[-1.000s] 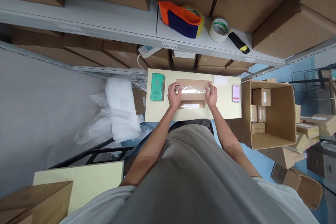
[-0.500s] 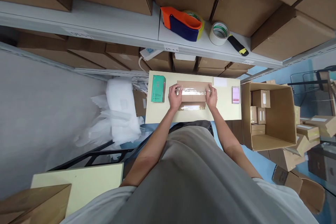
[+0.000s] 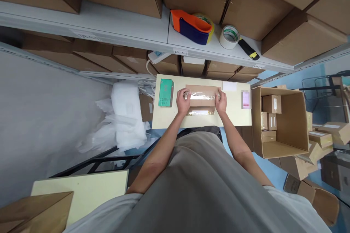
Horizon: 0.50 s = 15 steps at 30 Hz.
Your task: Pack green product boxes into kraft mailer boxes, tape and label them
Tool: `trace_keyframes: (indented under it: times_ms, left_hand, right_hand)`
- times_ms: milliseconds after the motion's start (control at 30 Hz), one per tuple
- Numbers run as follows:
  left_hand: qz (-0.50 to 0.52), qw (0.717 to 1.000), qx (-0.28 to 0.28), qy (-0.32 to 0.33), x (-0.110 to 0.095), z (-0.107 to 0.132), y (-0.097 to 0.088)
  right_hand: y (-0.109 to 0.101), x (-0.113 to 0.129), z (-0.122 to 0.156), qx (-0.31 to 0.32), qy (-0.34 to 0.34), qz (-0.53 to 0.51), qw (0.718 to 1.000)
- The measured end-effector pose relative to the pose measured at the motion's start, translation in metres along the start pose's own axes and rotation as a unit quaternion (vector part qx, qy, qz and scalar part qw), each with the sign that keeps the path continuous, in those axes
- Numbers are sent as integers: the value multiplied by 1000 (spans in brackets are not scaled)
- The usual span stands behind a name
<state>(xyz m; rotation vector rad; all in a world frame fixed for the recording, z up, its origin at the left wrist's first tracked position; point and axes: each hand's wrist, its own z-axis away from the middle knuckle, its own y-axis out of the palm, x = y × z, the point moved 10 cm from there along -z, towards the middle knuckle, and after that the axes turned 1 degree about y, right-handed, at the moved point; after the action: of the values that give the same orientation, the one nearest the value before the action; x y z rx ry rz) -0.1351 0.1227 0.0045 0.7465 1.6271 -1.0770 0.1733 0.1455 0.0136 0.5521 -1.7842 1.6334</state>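
A brown cardboard box (image 3: 202, 93) with a strip of clear tape along its top lies on the pale yellow table (image 3: 169, 118). My left hand (image 3: 182, 100) grips its left end, fingers curled over the edge. At the right end my right hand (image 3: 221, 101) does the same. A green box (image 3: 165, 92) stands just left of my left hand. A white label (image 3: 229, 86) and a pink phone (image 3: 245, 99) lie to the right of my right hand.
A large open carton (image 3: 281, 120) with small boxes inside stands right of the table. White foam sheets (image 3: 124, 116) are piled to the left. The shelf above holds an orange tape dispenser (image 3: 191, 25), a tape roll (image 3: 229, 36) and a black-and-yellow cutter (image 3: 248, 48) between brown cartons.
Both hands stay clamped on the box ends; the thumbs shift slightly along the tape. The view has drifted a little; nothing else on the table moved.
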Motion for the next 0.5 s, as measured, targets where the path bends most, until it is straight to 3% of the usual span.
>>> trace_keyframes:
  times_ms: [500]
  left_hand:
    - [1,1000,4,-7,-2,1,0]
  right_hand:
    - [3,-5,0,-2,-8,1,1000]
